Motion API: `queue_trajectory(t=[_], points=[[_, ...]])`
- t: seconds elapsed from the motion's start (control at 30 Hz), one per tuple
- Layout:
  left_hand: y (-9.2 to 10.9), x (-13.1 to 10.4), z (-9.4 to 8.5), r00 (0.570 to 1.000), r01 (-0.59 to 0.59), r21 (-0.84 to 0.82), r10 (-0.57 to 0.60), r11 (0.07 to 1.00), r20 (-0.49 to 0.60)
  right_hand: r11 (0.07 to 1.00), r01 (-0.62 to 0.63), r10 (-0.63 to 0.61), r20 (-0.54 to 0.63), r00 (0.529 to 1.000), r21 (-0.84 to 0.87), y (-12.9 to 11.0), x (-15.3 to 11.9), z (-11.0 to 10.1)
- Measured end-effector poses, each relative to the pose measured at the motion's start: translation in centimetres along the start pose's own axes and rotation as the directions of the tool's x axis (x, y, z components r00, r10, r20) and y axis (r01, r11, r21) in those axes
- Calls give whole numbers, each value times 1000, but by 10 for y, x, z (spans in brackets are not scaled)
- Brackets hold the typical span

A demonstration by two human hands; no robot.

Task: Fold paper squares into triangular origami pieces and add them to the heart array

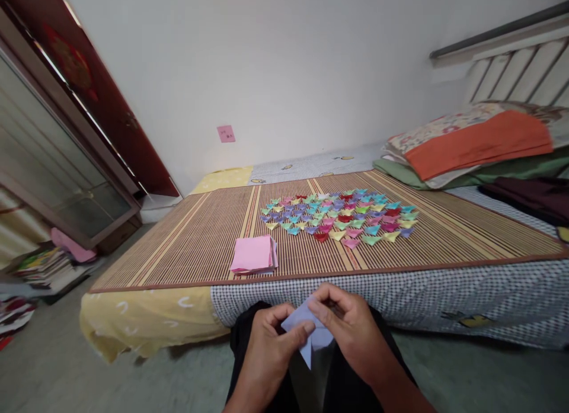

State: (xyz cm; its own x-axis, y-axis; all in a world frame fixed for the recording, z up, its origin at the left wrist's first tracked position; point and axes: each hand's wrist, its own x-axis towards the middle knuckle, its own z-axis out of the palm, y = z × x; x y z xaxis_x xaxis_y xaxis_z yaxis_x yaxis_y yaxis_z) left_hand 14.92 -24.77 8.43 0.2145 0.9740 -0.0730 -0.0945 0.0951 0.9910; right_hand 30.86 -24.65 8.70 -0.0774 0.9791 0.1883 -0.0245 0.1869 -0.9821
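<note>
A pale purple sheet of paper (320, 337), partly folded with pointed corners, is held above my lap. My left hand (271, 342) pinches its left part, the thumb lying on top. At the upper right edge my right hand (344, 321) grips the paper between thumb and fingers. Beyond my hands, a stack of pink square paper (252, 254) lies near the front edge of the striped mat (186, 235). Many small folded paper pieces (344, 217) in several colours are spread in rows on the mat, to the right of the stack.
The mat covers a bed with a checked and yellow cloth (155, 318) hanging over its front. Pillows with an orange cover (480, 141) and dark clothing (533, 197) are at the right. Books (47, 269) stand low at the left, near a glass-fronted cabinet (48, 140).
</note>
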Motion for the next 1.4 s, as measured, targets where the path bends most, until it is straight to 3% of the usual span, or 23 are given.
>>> queue_trajectory(t=[0.17,0.37,0.47,0.57,0.67,0.93,1.17,1.33,1.4], points=[[-4,-4,-3,1000,0,-26,0,1000,-10,999,-19,22,-67,998,49,10,-2,-5],[0,-9,-4,997,-70,9,71,997,-9,997,-23,30,-89,996,76,4,-2,-7],[7,-5,-6,998,-50,36,48,998,48,991,-82,84,-10,996,102,1,-1,-6],[14,0,-6,987,35,99,-50,994,153,991,-109,101,101,990,78,0,2,-4],[16,3,-5,986,38,108,-55,993,157,992,-102,92,135,987,71,2,6,-4],[2,2,-7,998,67,-196,-68,978,-1,993,-96,88,113,990,71,6,8,-13],[-1,4,-2,996,40,-391,-67,920,-55,992,-11,25,-111,993,125,13,11,-19],[-2,7,5,988,1,-512,-79,859,-131,990,-77,57,161,985,121,15,4,-5],[-4,7,7,988,4,-539,-87,842,-127,997,-54,45,134,990,58,16,2,-1]])
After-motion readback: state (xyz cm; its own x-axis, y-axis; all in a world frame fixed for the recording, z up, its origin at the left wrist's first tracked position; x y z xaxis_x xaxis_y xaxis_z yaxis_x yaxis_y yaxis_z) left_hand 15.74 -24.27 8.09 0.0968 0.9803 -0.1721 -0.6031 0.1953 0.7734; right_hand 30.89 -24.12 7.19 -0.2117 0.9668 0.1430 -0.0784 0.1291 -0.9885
